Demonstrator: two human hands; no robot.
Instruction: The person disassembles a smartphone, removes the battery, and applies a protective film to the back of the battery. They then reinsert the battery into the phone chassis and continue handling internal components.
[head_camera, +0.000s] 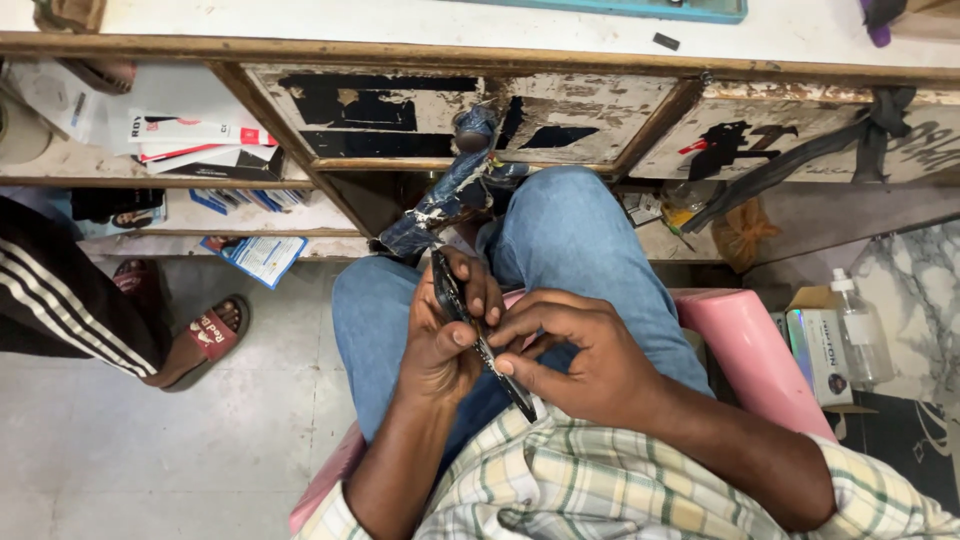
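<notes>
A seated person in blue jeans (570, 240) holds a thin dark phone (478, 335) edge-on above the lap, just in front of a worn wooden workbench (480, 105) with peeling paint. The left hand (440, 340) wraps the phone's upper part, fingers curled over its far edge and thumb pressed across the near face. The right hand (580, 355) sits just to the right of it, thumb and forefinger drawn together in a tight pinch on the phone's lower edge, the other fingers folded and lightly spread over the top. The phone looks light, stiff and slim, with smooth faces that could slip, and probably fragile along its glass side; by appearance the narrow rim is the safest place to hold it, as both hands do here. What exactly the right fingertips work at cannot be told. A blue taped bundle (450, 195) hangs from the workbench directly beyond the phone. A pink stool (745, 345) shows under the person to the right of the phone, with a clear pump bottle (860, 330) and a small box (815, 345) farther right. Well to the left of the phone, another person's foot in a red sandal (210, 335) rests on the tiled floor (150, 460).
</notes>
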